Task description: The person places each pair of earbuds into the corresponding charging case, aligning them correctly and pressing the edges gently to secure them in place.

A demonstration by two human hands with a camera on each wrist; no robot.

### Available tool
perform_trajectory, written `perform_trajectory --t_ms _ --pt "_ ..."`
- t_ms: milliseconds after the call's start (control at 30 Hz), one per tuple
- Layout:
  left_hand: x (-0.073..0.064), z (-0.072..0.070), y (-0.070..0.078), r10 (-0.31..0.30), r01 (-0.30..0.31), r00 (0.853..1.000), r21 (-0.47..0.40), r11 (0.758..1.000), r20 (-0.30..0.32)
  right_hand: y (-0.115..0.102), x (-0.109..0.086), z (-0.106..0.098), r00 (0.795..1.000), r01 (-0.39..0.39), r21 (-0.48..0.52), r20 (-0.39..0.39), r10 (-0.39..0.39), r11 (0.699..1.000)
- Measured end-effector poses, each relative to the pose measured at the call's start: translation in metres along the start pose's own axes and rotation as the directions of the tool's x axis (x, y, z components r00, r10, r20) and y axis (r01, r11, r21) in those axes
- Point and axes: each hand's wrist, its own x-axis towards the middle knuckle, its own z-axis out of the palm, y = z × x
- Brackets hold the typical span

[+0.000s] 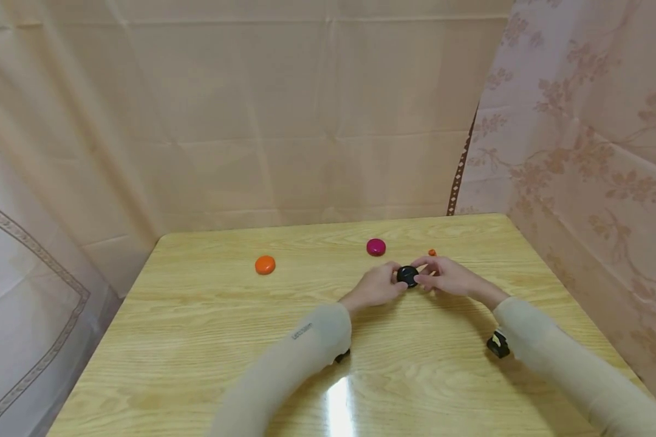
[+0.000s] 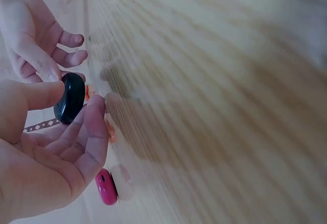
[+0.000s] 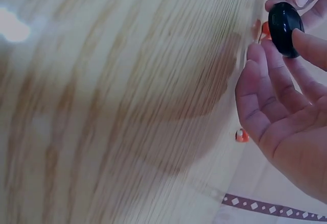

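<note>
A glossy black disc (image 1: 407, 277), rounded like a small case, is held above the table between both hands. My left hand (image 1: 379, 285) pinches its left side, with the thumb on the near face and the fingers behind and below, as the left wrist view shows. From the other side my right hand (image 1: 443, 276) grips its right edge between thumb and fingertips; the remaining fingers are loosely bent in the right wrist view. Just behind the hands lies a magenta disc (image 1: 376, 247), which shows a small dark slot on its side in the left wrist view.
An orange disc (image 1: 265, 264) lies on the wooden table (image 1: 197, 340) to the left. Beyond the right hand sits a small orange piece (image 1: 432, 252). Pale curtains (image 1: 251, 121) hang behind the table's far edge and at both sides.
</note>
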Motion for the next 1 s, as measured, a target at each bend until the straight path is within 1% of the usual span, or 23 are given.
perform_trajectory --t_ms 67,200,367,467,533,633,667,767,833,867,1000 --pt "0.004 0.003 0.004 -0.012 0.012 1.0 0.029 1.0 0.007 0.002 -0.001 -0.002 1.0 -0.008 -0.024 -0.012 0.008 1.0" --pt "0.01 0.011 0.009 -0.018 0.017 1.0 0.103 0.995 0.009 0.005 -0.001 -0.003 0.999 -0.022 -0.075 -0.039 0.019 0.997" --pt "0.018 0.019 0.012 -0.036 0.035 0.999 0.211 0.977 0.002 0.008 -0.001 -0.001 0.998 -0.026 -0.121 -0.066 0.018 0.992" --pt "0.021 0.022 0.016 -0.059 0.051 0.998 0.291 0.955 0.017 0.01 -0.002 -0.001 0.996 -0.052 -0.106 -0.079 0.044 0.993" --pt "0.022 0.024 0.019 -0.087 0.072 0.996 0.33 0.941 0.029 0.011 -0.002 -0.001 0.994 -0.071 -0.088 -0.083 0.064 0.994" --pt "0.022 0.027 0.024 -0.126 0.097 0.991 0.405 0.909 0.045 0.013 -0.002 0.0 0.993 -0.088 -0.055 -0.088 0.083 0.995" --pt "0.022 0.028 0.025 -0.139 0.105 0.989 0.431 0.896 0.046 0.014 -0.002 0.0 0.993 -0.084 -0.052 -0.085 0.079 0.995" --pt "0.023 0.032 0.03 -0.181 0.139 0.982 0.477 0.868 0.044 0.015 -0.002 0.0 0.993 -0.083 -0.042 -0.086 0.079 0.996" --pt "0.022 0.034 0.031 -0.198 0.155 0.979 0.478 0.865 0.041 0.015 -0.002 0.0 0.992 -0.091 -0.045 -0.092 0.087 0.995" --pt "0.022 0.035 0.031 -0.201 0.158 0.979 0.473 0.867 0.04 0.015 -0.002 0.0 0.992 -0.093 -0.051 -0.094 0.088 0.994" --pt "0.019 0.034 0.026 -0.207 0.179 0.978 0.418 0.89 0.022 0.013 0.0 0.002 0.992 -0.082 -0.054 -0.103 0.077 0.995"
